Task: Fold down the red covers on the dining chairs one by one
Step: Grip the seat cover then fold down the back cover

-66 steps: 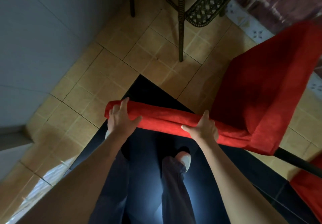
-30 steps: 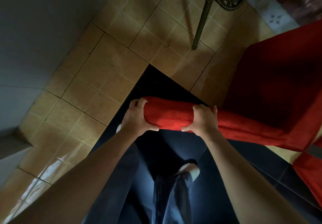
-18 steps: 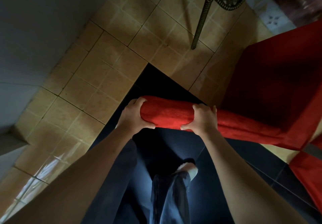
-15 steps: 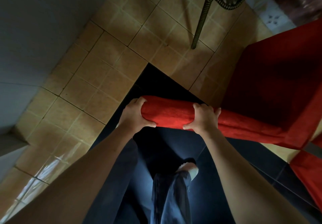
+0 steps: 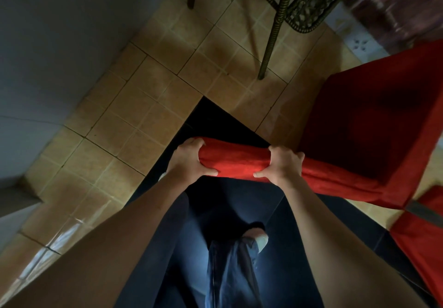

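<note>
Both hands closed on the bunched top edge of the red cover (image 5: pixel 236 162). Left hand (image 5: pixel 189 161) grips the free end, fingers curled over the top, thumb under. Right hand (image 5: pixel 284 164) is clamped round the roll further along, fingers over, thumb underneath. Change vs two seconds back: hands were spread wide and resting flatter on the roll; they've since closed in toward each other and tightened, so the fabric between them is now a short, thick wad. View has also tipped, more of the metal table leg (image 5: pixel 273 29) showing. My read: the cover is gathered and I'm mid-fold on this chair, not done, since the rest of the cover still runs off my right hand onto the chair (image 5: pixel 374 125) draped in red. Next is probably pushing the roll down the chair back. Room: tan tiled floor (image 5: pixel 134 106) open to my left and ahead, grey wall (image 5: pixel 48 44) further left, well clear of the hands. Table leg stands ahead, well apart from the roll. Tight side is the right: chair body just beside my right hand, and another red-covered piece (image 5: pixel 429 238) at lower right, near my right forearm. My trouser leg and shoe (image 5: pixel 260 240) sit directly below the roll, so pulling straight down brings fabric onto my legs.
</note>
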